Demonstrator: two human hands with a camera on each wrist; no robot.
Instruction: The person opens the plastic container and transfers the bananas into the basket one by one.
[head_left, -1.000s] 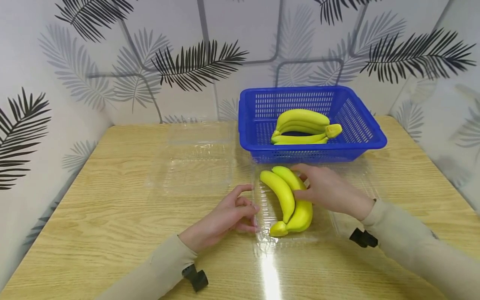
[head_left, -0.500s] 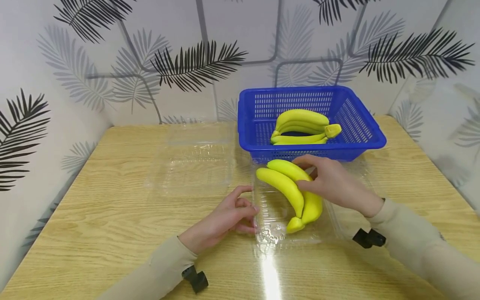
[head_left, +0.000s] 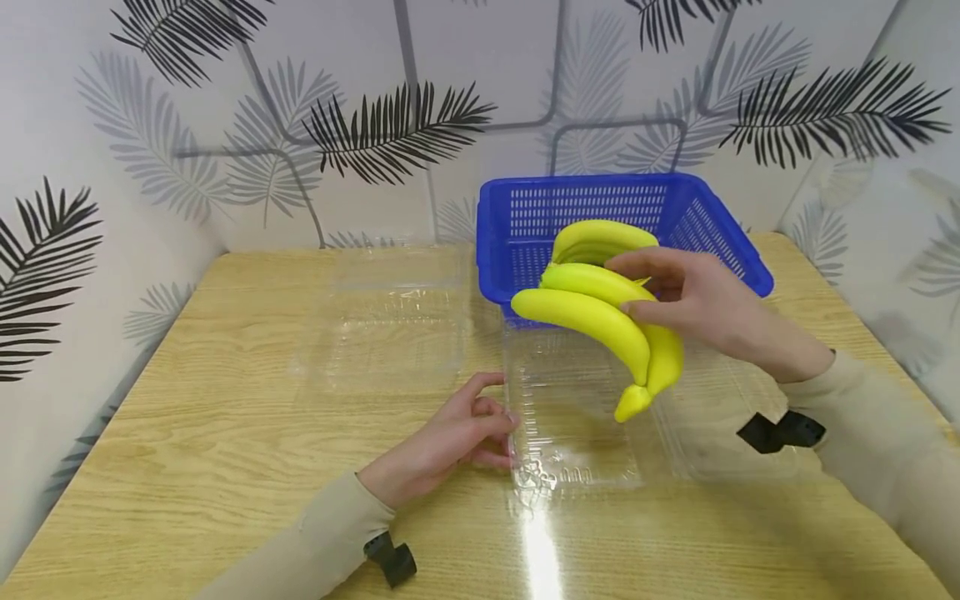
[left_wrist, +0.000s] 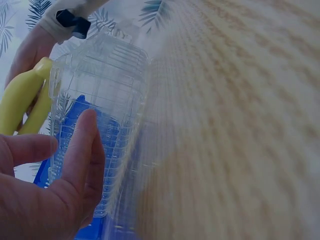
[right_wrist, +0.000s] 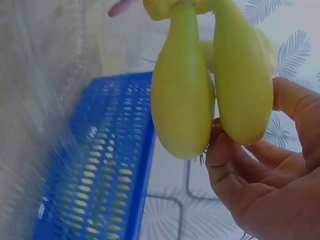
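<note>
My right hand (head_left: 697,304) grips a small bunch of yellow bananas (head_left: 592,312) between thumb and fingers. The bunch hangs above the clear plastic container (head_left: 577,442), its stem pointing down and toward me, its far tips overlapping the basket's front rim. Up close in the right wrist view, two bananas (right_wrist: 182,105) show beside the curled fingers (right_wrist: 225,155). Beside the container's left wall rests my left hand (head_left: 457,433). In the left wrist view its fingers (left_wrist: 82,145) lie fairly straight along the outside of that wall, the thumb near the rim.
Behind the container stands a blue perforated basket (head_left: 498,283) with more bananas (head_left: 603,233) in it. A second clear container (head_left: 397,333) lies on the wooden table (head_left: 247,467) to the left. The patterned wall (head_left: 360,67) closes off the back.
My right hand has lifted the banana bunch out of the clear container and carried it up, right and toward the basket. My left hand has stayed at the container's side.
</note>
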